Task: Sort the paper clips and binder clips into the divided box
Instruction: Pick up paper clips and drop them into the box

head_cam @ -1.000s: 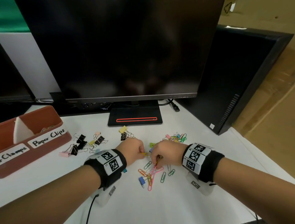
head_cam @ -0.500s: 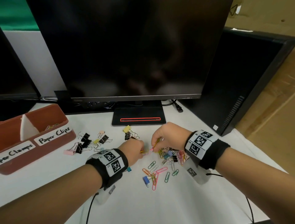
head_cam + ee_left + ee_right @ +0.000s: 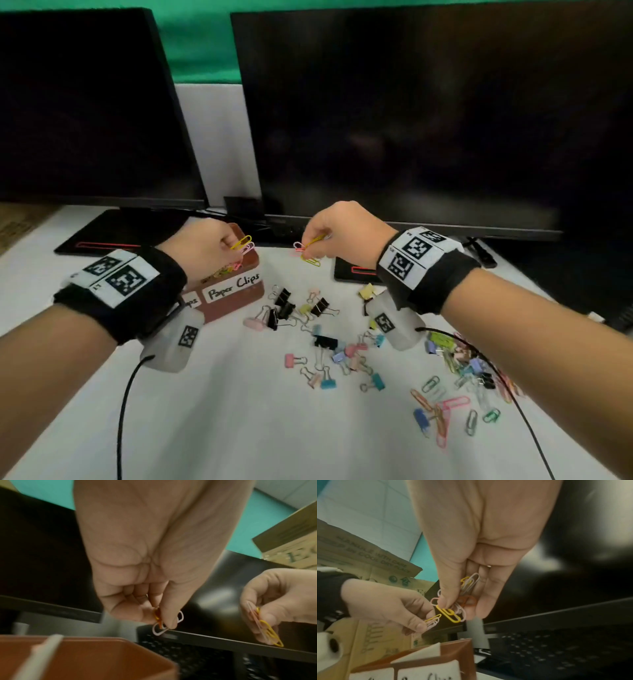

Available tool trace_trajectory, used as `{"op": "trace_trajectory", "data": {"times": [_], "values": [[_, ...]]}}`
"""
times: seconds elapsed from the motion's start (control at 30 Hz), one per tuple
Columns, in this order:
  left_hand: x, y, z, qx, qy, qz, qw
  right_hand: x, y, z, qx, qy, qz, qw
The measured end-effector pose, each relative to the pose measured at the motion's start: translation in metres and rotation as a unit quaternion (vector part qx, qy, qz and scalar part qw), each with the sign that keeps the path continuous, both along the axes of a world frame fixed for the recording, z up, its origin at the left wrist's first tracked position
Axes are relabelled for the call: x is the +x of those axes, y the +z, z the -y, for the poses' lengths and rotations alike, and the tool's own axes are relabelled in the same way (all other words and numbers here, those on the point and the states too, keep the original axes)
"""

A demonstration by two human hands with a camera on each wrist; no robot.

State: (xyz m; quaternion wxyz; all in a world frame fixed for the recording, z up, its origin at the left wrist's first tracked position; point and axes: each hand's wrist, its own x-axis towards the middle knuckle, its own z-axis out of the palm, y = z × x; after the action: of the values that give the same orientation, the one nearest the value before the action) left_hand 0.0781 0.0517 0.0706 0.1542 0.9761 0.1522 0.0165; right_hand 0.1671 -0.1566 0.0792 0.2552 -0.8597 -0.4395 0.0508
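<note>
Both hands have been lifted off the table [image 3: 239, 428] since earlier. Paper clips [image 3: 244, 244] are pinched by the left hand [image 3: 202, 250] over the divided box [image 3: 251, 265]; more paper clips [image 3: 306, 251] are pinched by the right hand [image 3: 346, 233] just beside.

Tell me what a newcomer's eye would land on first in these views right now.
Both hands raised mid-frame, each pinching a small bunch of coloured paper clips: the left hand over the brown divided box at its compartment labelled Paper Clips, the right hand just right of the box. Below them, binder clips and loose paper clips lie scattered across the white table, before two dark monitors.
</note>
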Motion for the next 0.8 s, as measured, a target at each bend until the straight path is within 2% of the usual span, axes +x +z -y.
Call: {"op": "trace_trajectory", "data": {"times": [0.1, 0.2, 0.33, 0.43, 0.5, 0.57, 0.67, 0.8], "values": [[-0.005, -0.007, -0.044, 0.003, 0.072, -0.002, 0.997, -0.001, -0.004, -0.074, 0.034, 0.012, -0.009, 0.999], [-0.004, -0.025, -0.061, -0.006, 0.102, -0.018, 0.995, -0.003, -0.023, -0.136, 0.009, 0.007, -0.026, 1.0], [-0.003, -0.031, -0.052, -0.018, 0.073, -0.024, 0.997, 0.002, -0.043, -0.152, -0.076, 0.028, -0.018, 0.997], [-0.007, -0.026, -0.036, 0.036, 0.012, 0.011, 0.999, 0.003, -0.039, -0.126, -0.027, 0.046, -0.062, 0.997], [-0.012, -0.023, -0.02, 0.007, -0.04, 0.066, 0.997, 0.001, -0.033, -0.095, 0.016, 0.042, -0.093, 0.995], [-0.014, -0.025, 0.002, -0.042, -0.078, 0.082, 0.993, 0.002, -0.03, -0.057, 0.023, 0.027, -0.087, 0.996], [-0.015, -0.036, 0.046, -0.128, -0.113, 0.033, 0.985, 0.0, -0.03, 0.008, -0.019, -0.01, -0.073, 0.997], [-0.006, -0.065, 0.105, -0.122, -0.147, -0.04, 0.981, -0.008, -0.044, 0.088, -0.11, -0.052, -0.069, 0.99]]}}
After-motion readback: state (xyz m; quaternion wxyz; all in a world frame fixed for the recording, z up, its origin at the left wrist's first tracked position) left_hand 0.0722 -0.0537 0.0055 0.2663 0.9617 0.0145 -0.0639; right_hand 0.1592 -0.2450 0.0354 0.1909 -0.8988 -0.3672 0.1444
